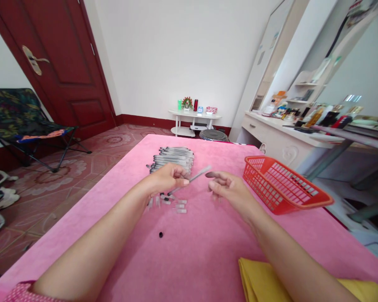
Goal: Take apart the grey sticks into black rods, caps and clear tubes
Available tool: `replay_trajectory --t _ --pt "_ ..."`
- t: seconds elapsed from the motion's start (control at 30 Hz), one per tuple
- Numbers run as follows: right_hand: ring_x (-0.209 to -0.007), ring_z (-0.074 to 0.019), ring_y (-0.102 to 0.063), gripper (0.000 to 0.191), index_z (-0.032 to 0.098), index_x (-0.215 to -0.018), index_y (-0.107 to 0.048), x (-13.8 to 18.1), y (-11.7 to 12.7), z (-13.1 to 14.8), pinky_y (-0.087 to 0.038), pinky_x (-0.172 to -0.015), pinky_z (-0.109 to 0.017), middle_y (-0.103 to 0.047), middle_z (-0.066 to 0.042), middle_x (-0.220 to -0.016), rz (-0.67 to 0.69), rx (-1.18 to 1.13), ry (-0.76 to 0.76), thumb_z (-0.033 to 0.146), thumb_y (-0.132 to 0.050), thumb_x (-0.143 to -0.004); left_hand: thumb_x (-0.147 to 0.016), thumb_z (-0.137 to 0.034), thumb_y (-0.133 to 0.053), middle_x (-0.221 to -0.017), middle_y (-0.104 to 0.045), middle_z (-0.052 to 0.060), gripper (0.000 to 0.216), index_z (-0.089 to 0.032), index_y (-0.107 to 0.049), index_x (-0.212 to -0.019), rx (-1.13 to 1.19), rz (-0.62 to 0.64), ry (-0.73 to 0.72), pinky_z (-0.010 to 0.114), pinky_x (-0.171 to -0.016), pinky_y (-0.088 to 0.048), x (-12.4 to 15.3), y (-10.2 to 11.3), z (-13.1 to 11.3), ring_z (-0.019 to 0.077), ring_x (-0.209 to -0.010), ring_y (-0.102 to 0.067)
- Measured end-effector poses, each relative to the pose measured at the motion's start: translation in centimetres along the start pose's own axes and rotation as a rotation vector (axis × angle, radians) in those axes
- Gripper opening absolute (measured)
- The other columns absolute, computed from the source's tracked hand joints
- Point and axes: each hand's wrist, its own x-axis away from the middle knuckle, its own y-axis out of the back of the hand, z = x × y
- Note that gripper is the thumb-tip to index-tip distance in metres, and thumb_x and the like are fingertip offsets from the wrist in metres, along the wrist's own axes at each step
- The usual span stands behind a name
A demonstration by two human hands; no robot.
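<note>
My left hand (173, 178) pinches a slim, see-through grey pen (200, 173), which slants up to the right, its far end blurred. Close to that end is my right hand (225, 186), with its fingers curved and apart. A dark patch shows at its index fingertip; whether that is a stain or a small object I cannot tell. Behind my left hand lies a stack of similar pens (173, 157) with dark ends. Below it are several small clear and black pen caps (181, 205), scattered on the pink cloth (189, 260). One small black piece (161, 235) lies nearer to me.
A red plastic basket (280, 184) stands on the right of the table. Folded yellow cloth (261, 279) lies at the front right, under my right forearm. Beyond are a white side table (195, 115), a cluttered dresser (280, 130) and a folding chair (28, 117).
</note>
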Motion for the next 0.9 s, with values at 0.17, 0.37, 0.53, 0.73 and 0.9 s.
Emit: replay_trajectory --t 0.17,0.37,0.53,0.73,0.9 --pt "-0.041 -0.0052 -0.046 0.028 0.014 -0.068 -0.057 0.0 -0.4 -0.4 -0.041 -0.044 -0.019 -0.054 0.003 -0.056 -0.082 -0.220 -0.038 0.039 -0.068 -0.064 -0.067 -0.026 -0.061 -0.057 -0.049 -0.003 0.018 -0.010 -0.060 -0.075 0.026 0.115 0.021 0.019 -0.046 -0.027 -0.3 -1.3 0.4 0.0064 -0.048 -0.036" --pt "-0.046 -0.0072 -0.052 0.025 0.014 -0.073 -0.057 -0.1 -0.6 -1.3 -0.045 -0.046 -0.019 -0.059 0.001 -0.063 -0.147 -0.321 -0.053 0.035 -0.069 -0.064 -0.073 -0.027 -0.056 -0.062 -0.054 -0.001 0.018 -0.013 -0.063 -0.082 -0.167 -0.131 -0.182 0.021 -0.053 -0.034 -0.8 -3.3 0.9 0.0099 -0.055 -0.045" --pt "-0.039 -0.0049 -0.044 0.026 0.014 -0.069 -0.055 -0.3 -0.4 -2.0 -0.045 -0.041 -0.020 -0.056 0.002 -0.058 -0.115 -0.384 -0.072 0.037 -0.067 -0.066 -0.078 -0.018 -0.049 -0.076 -0.063 0.003 0.017 -0.018 -0.065 -0.084 -0.595 -0.278 -0.341 0.026 -0.064 -0.037 -0.2 -3.7 -0.1 0.0150 -0.070 -0.054" --pt "-0.034 -0.0057 -0.042 0.020 0.014 -0.065 -0.053 -0.5 -0.3 -2.5 -0.041 -0.035 -0.019 -0.054 0.002 -0.051 -0.130 -0.401 -0.201 0.030 -0.064 -0.069 -0.085 -0.024 -0.042 -0.081 -0.060 0.006 0.022 -0.018 -0.063 -0.091 -0.991 -0.360 -0.446 0.031 -0.069 -0.035 0.3 -4.0 -0.8 0.0181 -0.078 -0.054" --pt "-0.034 -0.0055 -0.038 0.023 0.014 -0.067 -0.055 -0.2 -0.6 -2.4 -0.034 -0.032 -0.017 -0.053 0.000 -0.049 -0.012 -0.505 -0.416 0.034 -0.052 -0.077 -0.088 -0.027 -0.038 -0.080 -0.059 0.006 0.024 -0.020 -0.061 -0.092 -1.202 -0.372 -0.615 0.034 -0.067 -0.031 0.4 -4.5 -0.7 0.0196 -0.078 -0.050"
